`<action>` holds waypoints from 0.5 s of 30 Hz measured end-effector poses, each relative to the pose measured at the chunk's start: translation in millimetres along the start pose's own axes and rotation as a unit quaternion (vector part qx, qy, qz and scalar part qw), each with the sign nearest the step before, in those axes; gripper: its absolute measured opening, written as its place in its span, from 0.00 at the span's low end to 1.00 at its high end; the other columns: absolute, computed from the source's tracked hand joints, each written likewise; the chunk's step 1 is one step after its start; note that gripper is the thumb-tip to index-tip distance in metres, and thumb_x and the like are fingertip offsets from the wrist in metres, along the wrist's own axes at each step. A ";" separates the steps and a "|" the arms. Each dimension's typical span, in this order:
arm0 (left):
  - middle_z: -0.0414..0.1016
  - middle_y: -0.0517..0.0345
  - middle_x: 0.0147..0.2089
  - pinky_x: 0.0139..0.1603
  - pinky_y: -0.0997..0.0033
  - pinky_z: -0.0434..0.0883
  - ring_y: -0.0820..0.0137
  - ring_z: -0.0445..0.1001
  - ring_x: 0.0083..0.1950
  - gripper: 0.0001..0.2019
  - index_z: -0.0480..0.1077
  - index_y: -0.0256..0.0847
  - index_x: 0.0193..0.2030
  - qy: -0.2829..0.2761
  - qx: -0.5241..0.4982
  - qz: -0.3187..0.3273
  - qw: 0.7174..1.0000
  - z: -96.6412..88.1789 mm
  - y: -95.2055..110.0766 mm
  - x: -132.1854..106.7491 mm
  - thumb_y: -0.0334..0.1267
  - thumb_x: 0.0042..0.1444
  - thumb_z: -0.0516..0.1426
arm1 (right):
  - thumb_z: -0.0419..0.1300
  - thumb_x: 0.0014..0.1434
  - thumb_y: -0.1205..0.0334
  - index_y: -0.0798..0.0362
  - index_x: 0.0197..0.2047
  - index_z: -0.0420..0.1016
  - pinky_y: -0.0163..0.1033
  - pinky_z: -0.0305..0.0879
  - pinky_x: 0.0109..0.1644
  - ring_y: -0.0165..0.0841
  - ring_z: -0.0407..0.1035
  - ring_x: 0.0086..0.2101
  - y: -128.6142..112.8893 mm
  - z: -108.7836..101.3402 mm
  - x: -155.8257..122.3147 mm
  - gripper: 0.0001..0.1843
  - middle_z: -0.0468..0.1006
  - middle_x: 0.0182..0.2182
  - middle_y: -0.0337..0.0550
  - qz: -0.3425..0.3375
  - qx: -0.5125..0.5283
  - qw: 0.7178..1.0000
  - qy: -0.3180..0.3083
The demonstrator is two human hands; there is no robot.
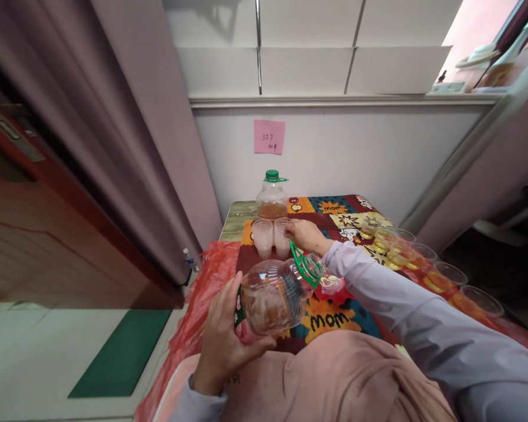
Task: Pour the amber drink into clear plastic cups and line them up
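Observation:
My left hand (pixel 217 337) grips the base of a clear plastic bottle (pixel 273 296), its fingers wrapped round it. The bottle lies tilted, its uncapped mouth pointing right, with a green handle (pixel 303 265) round the neck. Farther forward, my right hand (pixel 308 235) pinches the rim of the right-hand stack of clear plastic cups (pixel 281 243). Beside it stands a second cup stack (pixel 263 239). Behind both stacks is an upright bottle (pixel 271 202) with a green cap and brownish liquid low inside. A red scalloped object (pixel 333 287) lies below my right forearm, partly covered.
Several clear cups (pixel 398 253) with yellow liquid line the table's right side. A patterned cloth (pixel 330 321) covers the table, with red plastic sheeting (pixel 211 281) along its left edge. A pink note (pixel 269 137) is on the wall; a small bottle (pixel 190 259) stands at lower left.

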State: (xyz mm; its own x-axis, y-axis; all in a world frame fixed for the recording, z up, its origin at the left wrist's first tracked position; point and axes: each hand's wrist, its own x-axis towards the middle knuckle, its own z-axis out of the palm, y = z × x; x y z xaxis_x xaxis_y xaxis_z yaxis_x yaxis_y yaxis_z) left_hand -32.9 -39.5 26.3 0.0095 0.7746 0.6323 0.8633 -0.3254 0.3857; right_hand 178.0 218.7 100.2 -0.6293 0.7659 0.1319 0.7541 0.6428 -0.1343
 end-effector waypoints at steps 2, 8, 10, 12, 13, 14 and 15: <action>0.68 0.34 0.77 0.70 0.37 0.73 0.38 0.72 0.74 0.62 0.50 0.46 0.84 -0.007 -0.002 0.001 1.000 -0.6 0.6 0.0 0.70 0.50 0.70 | 0.61 0.72 0.63 0.52 0.46 0.89 0.42 0.72 0.51 0.44 0.81 0.49 2.9 0.4 0.7 0.12 0.87 0.49 0.53 0.007 0.008 1.000 0.010; 0.69 0.32 0.76 0.70 0.38 0.73 0.39 0.72 0.73 0.61 0.51 0.44 0.84 -0.009 0.002 0.007 1.000 -1.3 3.8 2.5 0.70 0.51 0.70 | 0.72 0.66 0.58 0.51 0.41 0.89 0.39 0.69 0.45 0.38 0.80 0.40 9.4 3.3 3.1 0.06 0.88 0.41 0.47 0.014 0.058 0.996 0.070; 0.69 0.32 0.76 0.70 0.38 0.73 0.39 0.72 0.73 0.60 0.51 0.44 0.84 -0.012 0.004 0.009 1.000 -1.1 3.7 2.8 0.70 0.52 0.69 | 0.73 0.66 0.58 0.52 0.40 0.88 0.38 0.69 0.45 0.38 0.79 0.40 10.5 1.4 2.8 0.06 0.88 0.41 0.47 0.007 0.075 0.992 0.099; 0.69 0.33 0.76 0.69 0.38 0.74 0.39 0.73 0.73 0.60 0.51 0.45 0.84 -0.013 0.006 0.010 1.000 -0.8 3.2 2.9 0.71 0.52 0.68 | 0.70 0.69 0.59 0.52 0.39 0.87 0.39 0.69 0.47 0.37 0.79 0.41 13.4 -4.4 -0.8 0.07 0.87 0.40 0.47 0.003 0.089 0.988 0.129; 0.69 0.33 0.76 0.69 0.38 0.74 0.39 0.73 0.73 0.60 0.51 0.45 0.84 -0.013 0.007 0.011 1.000 -0.6 2.9 3.1 0.71 0.52 0.68 | 0.69 0.70 0.61 0.52 0.39 0.86 0.39 0.69 0.47 0.37 0.78 0.41 16.3 -8.6 -4.8 0.07 0.87 0.40 0.47 -0.003 0.098 0.983 0.153; 0.69 0.33 0.76 0.69 0.38 0.74 0.39 0.73 0.73 0.61 0.51 0.45 0.84 -0.014 0.008 0.011 1.000 -0.3 2.7 3.5 0.72 0.52 0.68 | 0.68 0.70 0.62 0.51 0.39 0.85 0.39 0.69 0.47 0.37 0.78 0.40 20.2 -13.2 -10.8 0.07 0.86 0.39 0.47 -0.012 0.107 0.977 0.185; 0.69 0.33 0.76 0.69 0.38 0.74 0.39 0.73 0.73 0.61 0.50 0.45 0.84 -0.013 0.008 0.012 1.000 -0.2 2.5 4.2 0.72 0.52 0.68 | 0.67 0.70 0.62 0.51 0.38 0.84 0.39 0.69 0.47 0.37 0.78 0.40 25.1 -17.4 -19.2 0.07 0.86 0.39 0.46 -0.024 0.115 0.968 0.223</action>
State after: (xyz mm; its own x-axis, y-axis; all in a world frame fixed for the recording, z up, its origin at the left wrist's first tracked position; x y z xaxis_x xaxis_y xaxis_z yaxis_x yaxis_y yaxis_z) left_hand -30.7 -37.2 30.0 0.0445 0.7808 0.6232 0.8711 -0.3357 0.3584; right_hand 212.3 219.8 111.4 -0.4805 0.6853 0.5473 0.6314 0.7034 -0.3265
